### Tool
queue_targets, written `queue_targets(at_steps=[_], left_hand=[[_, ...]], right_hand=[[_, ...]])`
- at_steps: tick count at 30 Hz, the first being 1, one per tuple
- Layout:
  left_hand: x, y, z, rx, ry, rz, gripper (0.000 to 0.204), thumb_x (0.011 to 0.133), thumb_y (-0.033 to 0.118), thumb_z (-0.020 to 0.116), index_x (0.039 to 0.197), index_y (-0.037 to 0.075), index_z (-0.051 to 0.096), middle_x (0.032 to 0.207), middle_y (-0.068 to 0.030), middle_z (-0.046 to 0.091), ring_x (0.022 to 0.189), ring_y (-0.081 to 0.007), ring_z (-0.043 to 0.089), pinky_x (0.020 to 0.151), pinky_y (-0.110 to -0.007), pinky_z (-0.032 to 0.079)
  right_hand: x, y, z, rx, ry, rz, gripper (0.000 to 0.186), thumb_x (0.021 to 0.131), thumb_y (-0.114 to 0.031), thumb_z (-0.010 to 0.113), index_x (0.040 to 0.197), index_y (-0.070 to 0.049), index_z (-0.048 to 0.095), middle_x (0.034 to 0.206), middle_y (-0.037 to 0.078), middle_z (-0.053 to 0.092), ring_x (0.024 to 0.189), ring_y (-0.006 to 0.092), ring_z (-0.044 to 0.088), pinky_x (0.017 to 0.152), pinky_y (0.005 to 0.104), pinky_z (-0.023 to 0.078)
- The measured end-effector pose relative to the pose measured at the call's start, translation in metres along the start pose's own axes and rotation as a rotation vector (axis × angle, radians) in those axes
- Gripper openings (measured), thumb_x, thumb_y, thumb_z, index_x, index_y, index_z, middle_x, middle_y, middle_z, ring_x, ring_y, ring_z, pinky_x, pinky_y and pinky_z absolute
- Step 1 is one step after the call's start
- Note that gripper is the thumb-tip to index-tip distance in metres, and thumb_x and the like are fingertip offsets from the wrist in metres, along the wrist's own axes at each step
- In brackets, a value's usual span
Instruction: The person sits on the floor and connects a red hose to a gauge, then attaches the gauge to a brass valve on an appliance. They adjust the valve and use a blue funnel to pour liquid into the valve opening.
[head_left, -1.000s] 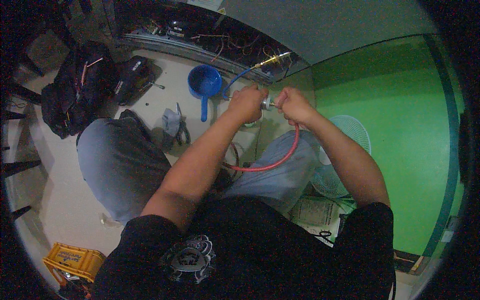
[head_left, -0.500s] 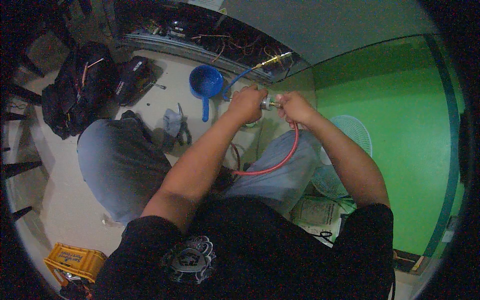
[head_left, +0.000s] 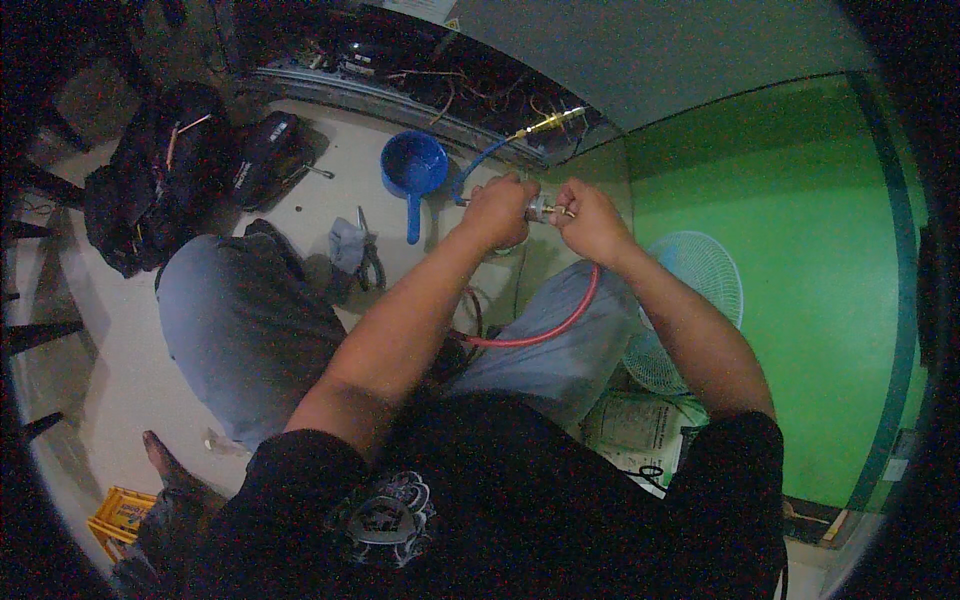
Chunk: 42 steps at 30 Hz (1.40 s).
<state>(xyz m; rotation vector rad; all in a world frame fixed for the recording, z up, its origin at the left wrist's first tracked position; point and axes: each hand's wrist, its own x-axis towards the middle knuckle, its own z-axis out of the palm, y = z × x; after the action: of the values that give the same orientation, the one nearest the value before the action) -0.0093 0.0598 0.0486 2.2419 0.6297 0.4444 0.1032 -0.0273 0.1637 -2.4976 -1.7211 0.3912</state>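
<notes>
Well, the fingers of my left hand are wrapped round a silver fitting, with its rounded body poking out on their right side. The fingers of my right hand are curled in and pinching the slim brass end of it, so the piece sits directly between my two fists. A red hose shows just below my right fingers and bends down and left across my leg; its upper end is hidden by that hand, so I can't tell how it joins. Just left of my left fingers a blue hose curves up and away to a yellowish brass connector beyond my knuckles, near some copper tubing. A blue dipper lies on the floor near my left fingers, with a grey cloth farther left and nearer to me. Well right of my right fingers and nearer to me is a white fan, beside the green wall.
</notes>
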Motion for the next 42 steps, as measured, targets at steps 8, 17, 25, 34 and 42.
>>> queue_targets(at_steps=[8, 17, 25, 34, 42], left_hand=[[-0.004, 0.007, 0.004, -0.061, 0.015, 0.001, 0.032, 0.072, 0.009, 0.069, 0.103, 0.011, 0.064, 0.101, -0.0177, 0.06, 0.099, -0.0402, 0.06, 0.08, -0.051, 0.051], [-0.009, 0.012, 0.008, -0.113, 0.119, 0.011, 0.031, 0.071, 0.006, 0.067, 0.102, 0.011, 0.063, 0.097, -0.017, 0.062, 0.096, -0.0404, 0.06, 0.077, -0.052, 0.051], [-0.012, 0.015, 0.009, -0.096, 0.094, -0.005, 0.035, 0.069, 0.004, 0.065, 0.103, 0.01, 0.062, 0.098, -0.0154, 0.063, 0.097, -0.0395, 0.06, 0.078, -0.051, 0.051], [-0.014, 0.018, 0.01, -0.113, 0.137, -0.021, 0.031, 0.07, 0.005, 0.066, 0.1, 0.01, 0.063, 0.102, -0.0157, 0.065, 0.1, -0.0381, 0.059, 0.082, -0.051, 0.049], [-0.016, 0.018, 0.018, -0.069, 0.212, -0.017, 0.022, 0.075, 0.011, 0.068, 0.096, 0.011, 0.063, 0.098, -0.0149, 0.065, 0.098, -0.037, 0.059, 0.082, -0.051, 0.048]], right_hand=[[-0.004, -0.009, -0.005, -0.194, -0.16, 0.195, 0.03, 0.087, -0.026, 0.065, 0.099, 0.002, 0.06, 0.088, 0.025, 0.065, 0.085, 0.0439, 0.062, 0.075, 0.0516, 0.047], [-0.015, -0.022, -0.016, -0.316, -0.098, -0.002, 0.026, 0.09, -0.025, 0.061, 0.093, 0.001, 0.061, 0.083, 0.023, 0.066, 0.083, 0.0421, 0.064, 0.073, 0.0506, 0.048], [0.005, -0.003, -0.013, -0.107, -0.341, 0.18, 0.036, 0.093, -0.033, 0.055, 0.083, 0.0, 0.067, 0.081, 0.024, 0.066, 0.079, 0.0417, 0.065, 0.074, 0.0506, 0.049], [0.004, 0.003, -0.011, -0.127, -0.318, 0.104, 0.037, 0.095, -0.033, 0.055, 0.083, 0.0, 0.065, 0.075, 0.016, 0.064, 0.063, 0.0279, 0.062, 0.06, 0.0423, 0.048], [0.0, 0.01, -0.009, 0.366, -0.421, 0.353, 0.038, 0.095, -0.038, 0.056, 0.083, -0.003, 0.063, 0.068, 0.006, 0.059, 0.056, 0.0186, 0.053, 0.05, 0.0372, 0.042]])
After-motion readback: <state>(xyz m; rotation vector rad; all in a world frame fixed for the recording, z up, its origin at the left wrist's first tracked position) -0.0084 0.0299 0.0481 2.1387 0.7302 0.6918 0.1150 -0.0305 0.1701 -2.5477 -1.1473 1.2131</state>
